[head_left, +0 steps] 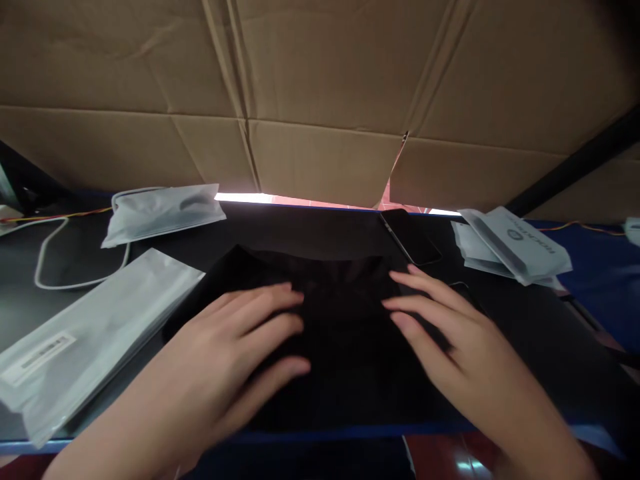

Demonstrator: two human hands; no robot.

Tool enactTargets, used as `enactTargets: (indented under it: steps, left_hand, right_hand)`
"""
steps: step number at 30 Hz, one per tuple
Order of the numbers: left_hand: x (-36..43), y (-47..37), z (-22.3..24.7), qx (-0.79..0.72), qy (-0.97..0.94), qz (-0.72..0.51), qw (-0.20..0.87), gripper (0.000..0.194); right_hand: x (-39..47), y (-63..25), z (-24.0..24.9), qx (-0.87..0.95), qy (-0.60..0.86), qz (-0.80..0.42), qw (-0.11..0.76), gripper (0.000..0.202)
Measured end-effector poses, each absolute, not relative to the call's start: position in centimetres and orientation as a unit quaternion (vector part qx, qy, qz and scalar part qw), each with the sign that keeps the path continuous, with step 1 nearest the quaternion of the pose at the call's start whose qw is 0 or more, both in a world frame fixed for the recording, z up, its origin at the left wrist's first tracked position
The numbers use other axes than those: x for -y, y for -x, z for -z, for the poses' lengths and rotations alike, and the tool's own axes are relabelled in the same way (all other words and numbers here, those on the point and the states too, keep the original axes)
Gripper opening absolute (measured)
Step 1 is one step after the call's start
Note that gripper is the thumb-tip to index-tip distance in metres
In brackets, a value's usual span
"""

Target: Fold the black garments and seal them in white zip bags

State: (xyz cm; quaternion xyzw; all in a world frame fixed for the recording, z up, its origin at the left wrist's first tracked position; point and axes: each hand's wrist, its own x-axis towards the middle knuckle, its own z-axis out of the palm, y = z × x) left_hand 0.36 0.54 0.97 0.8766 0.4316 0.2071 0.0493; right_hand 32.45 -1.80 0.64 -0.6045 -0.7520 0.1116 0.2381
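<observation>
A black cloth-like item lies on the dark table in front of me; its lower outline merges with the table's dark surface. My left hand rests over its left part, palm down, fingers apart and holding nothing. On its right side, my right hand has spread fingers, with the fingertips at the item's right edge and nothing gripped. A phone with a dark screen lies just beyond my right hand. Part of another dark object shows behind that hand, too hidden to name.
Two pale packages, one long with a label and one smaller, lie at the left beside a white cable. Several printed pale bags sit at the right. Cardboard stands along the back edge.
</observation>
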Motion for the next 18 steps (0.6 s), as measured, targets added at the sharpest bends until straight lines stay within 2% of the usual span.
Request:
enactTargets:
  steps: [2, 6, 10, 12, 14, 17, 18]
  left_hand:
    - [-3.2, -1.0, -0.4, -0.392, -0.906, -0.157, 0.019, 0.046]
    - [-5.9, -0.6, 2.2, -0.409, -0.909, -0.076, -0.007, 0.076]
    - [-5.1, 0.7, 4.5, -0.439, -0.897, -0.051, 0.000, 0.079]
    - [-4.8, 0.9, 4.6, -0.436, -0.898, -0.058, -0.010, 0.080]
    - [-5.0, 0.6, 3.7, -0.428, -0.902, -0.064, -0.019, 0.082]
    - [-6.6, -0.4, 1.7, -0.420, -0.905, -0.054, -0.021, 0.077]
    - [-7.3, -0.7, 1.2, -0.426, -0.903, -0.045, -0.020, 0.072]
  right_hand:
    - [0.2, -30.8, -0.1, 0.786, 0.570, -0.152, 0.186, 0.046]
    - [1.0, -29.9, 1.9, 0.799, 0.557, -0.219, 0.059, 0.077]
    - [4.4, -32.0, 3.0, 0.780, 0.578, -0.241, 0.007, 0.112]
    - [4.9, -32.9, 2.6, 0.783, 0.580, -0.226, 0.009, 0.121]
    - [3.8, -33.1, 1.8, 0.787, 0.589, -0.179, 0.036, 0.109]
    - [0.1, -32.0, 0.7, 0.784, 0.606, -0.097, 0.098, 0.066]
    - [-1.3, -31.4, 0.7, 0.788, 0.599, -0.096, 0.103, 0.061]
